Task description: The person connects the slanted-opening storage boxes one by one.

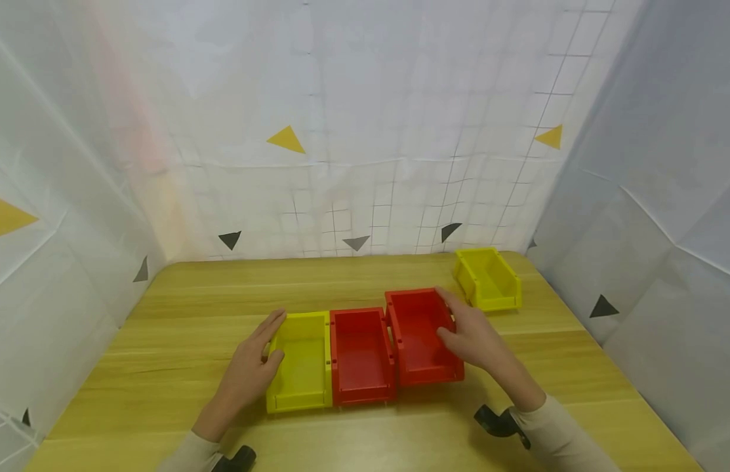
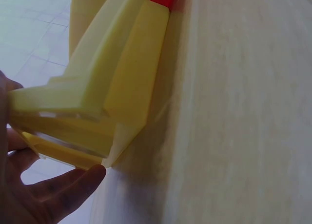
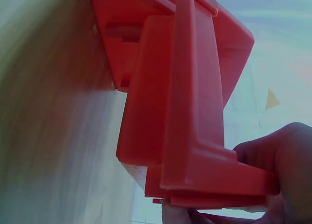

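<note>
beige sleeves point(image 1: 568, 436), a curved black fitting point(image 1: 496, 421) by each cuff point(image 1: 531, 412)

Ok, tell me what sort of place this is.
Probably a makeshift recording booth or test workspace: white sheeting marked with triangles lines the left, back and right sides of a wood-grain table used for plastic storage bins.

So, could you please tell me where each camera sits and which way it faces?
Head: on the person's head, looking forward and down at the table; left hand, right hand and sleeves show.
Left wrist: on that wrist, facing the left yellow bin; left fingers show.
Right wrist: on that wrist, facing the right red bin; right fingers show.
Head and left wrist share the left yellow bin.
</note>
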### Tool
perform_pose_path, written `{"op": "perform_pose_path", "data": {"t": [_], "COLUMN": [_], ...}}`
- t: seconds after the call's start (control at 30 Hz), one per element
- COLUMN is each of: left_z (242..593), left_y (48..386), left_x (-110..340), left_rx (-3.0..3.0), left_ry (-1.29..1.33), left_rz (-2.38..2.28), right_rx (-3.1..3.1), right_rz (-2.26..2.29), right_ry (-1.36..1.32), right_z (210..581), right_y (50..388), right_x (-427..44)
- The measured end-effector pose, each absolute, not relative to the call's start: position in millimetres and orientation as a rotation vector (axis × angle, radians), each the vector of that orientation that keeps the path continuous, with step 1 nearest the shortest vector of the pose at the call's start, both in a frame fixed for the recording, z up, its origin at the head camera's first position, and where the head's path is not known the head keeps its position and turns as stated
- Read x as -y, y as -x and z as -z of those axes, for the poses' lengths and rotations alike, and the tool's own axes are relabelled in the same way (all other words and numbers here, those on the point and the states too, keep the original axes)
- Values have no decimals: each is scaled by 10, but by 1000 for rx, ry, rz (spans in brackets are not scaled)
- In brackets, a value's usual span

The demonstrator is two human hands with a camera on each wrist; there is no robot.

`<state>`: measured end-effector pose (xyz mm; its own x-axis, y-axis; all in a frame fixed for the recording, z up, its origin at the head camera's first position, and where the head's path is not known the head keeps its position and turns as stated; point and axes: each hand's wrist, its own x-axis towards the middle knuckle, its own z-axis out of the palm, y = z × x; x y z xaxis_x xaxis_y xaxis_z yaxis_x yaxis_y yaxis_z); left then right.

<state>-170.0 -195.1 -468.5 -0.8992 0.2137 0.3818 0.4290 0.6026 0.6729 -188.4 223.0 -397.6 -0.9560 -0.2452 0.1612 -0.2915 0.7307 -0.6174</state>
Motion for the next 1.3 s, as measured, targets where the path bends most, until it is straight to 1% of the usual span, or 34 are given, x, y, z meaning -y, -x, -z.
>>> {"op": "perform_pose_path", "data": {"t": [0.23, 0.5, 1.1, 1.3], "left_z": [4692, 4687, 4676, 4674], "left_y": [1690, 1679, 1667, 1671], "left_x": [1946, 1945, 1940, 1940], "left_rx": [2573, 2575, 2581, 2578], "left_ry": [529, 522, 508, 510], "left_rz": [1184, 1195, 1205, 1206], "right_rx": [2849, 2883, 2869, 2853], "right_rz": [-997, -924, -600, -562], "right_ry": [-457, -438, -402, -391], "right_z": [4031, 4013, 4038, 4051], "right_y": [1883, 1874, 1834, 1834], "right_x": [-2251, -2203, -2103, -2094]}}
